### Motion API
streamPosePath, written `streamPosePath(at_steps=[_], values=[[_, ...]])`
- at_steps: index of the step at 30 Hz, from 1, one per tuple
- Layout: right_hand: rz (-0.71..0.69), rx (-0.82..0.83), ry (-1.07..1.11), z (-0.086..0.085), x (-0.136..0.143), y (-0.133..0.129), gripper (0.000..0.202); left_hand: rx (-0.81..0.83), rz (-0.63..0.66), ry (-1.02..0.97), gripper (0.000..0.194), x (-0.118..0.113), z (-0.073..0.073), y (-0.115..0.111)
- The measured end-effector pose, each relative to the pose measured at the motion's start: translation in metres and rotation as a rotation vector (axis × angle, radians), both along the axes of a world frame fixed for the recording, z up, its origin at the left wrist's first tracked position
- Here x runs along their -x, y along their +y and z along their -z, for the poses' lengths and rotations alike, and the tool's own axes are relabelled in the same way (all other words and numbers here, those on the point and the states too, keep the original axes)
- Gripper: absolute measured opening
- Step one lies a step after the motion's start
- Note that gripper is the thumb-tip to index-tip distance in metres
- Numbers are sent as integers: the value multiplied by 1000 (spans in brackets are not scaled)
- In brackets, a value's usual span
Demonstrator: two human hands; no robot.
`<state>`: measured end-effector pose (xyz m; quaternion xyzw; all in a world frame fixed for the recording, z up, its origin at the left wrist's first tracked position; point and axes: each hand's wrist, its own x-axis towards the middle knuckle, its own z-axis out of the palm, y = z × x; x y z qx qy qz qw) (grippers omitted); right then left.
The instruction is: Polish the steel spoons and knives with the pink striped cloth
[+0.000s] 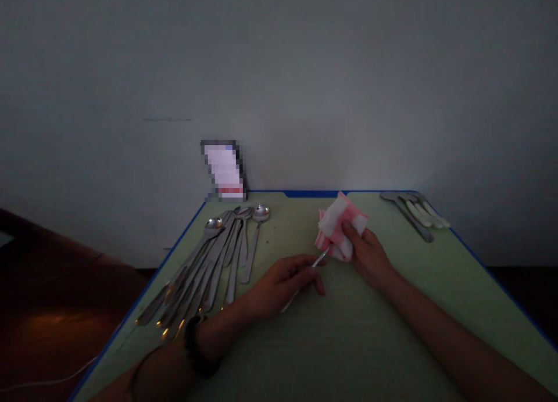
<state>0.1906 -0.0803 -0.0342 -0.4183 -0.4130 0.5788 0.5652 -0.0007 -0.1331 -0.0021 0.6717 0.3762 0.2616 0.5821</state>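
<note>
My left hand [292,283] is closed around the handle of a slim piece of cutlery [321,257], whose shiny metal neck slants up to the right. Its far end is hidden in a folded pink-and-white cloth [337,225], so whether it is a spoon or a fork I cannot tell. The cloth is gripped in my right hand [366,251], thumb on top, and bunched around the cutlery's end. Left of my hands, several metal spoons [261,213] and other long-handled cutlery [213,268] lie in a loose, overlapping pile.
At the table's far right lie a metal utensil [410,219] and several pieces with pale handles [418,211]. A phone [224,169], its screen blurred out, leans against the grey wall [331,88] at the back left. The pale green table [349,344] has a blue edge.
</note>
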Motion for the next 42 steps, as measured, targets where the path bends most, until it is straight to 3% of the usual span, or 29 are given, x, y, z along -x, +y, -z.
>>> streamPosePath(at_steps=[3, 5, 8, 11, 15, 18, 25, 35, 42], values=[[0, 67, 197, -2, 3, 8, 29, -45, -24, 61, 37, -1, -2, 1], [105, 86, 342, -2, 3, 18, 26, -67, -11, 111, 38, -2, -4, -2], [273, 88, 545, 0, 2, 34, 15, -47, 81, 124, 43, -2, -6, -6], [286, 101, 634, 1, 1, 43, 11, -38, 140, 140, 43, -2, -9, -8], [201, 123, 654, -1, 2, 41, 12, -61, 135, 141, 30, -2, -12, -7], [113, 138, 610, -3, 5, 39, 12, -89, 61, 135, 29, -2, -11, -4], [80, 103, 741, -9, 5, 39, 26, 28, -87, 80, 28, -2, -4, 1], [-37, 123, 777, -18, -5, 34, 39, -77, 44, 184, 23, -1, -13, 1], [92, 83, 738, -9, -1, 40, 15, -61, -64, 246, 25, -4, -2, 2]])
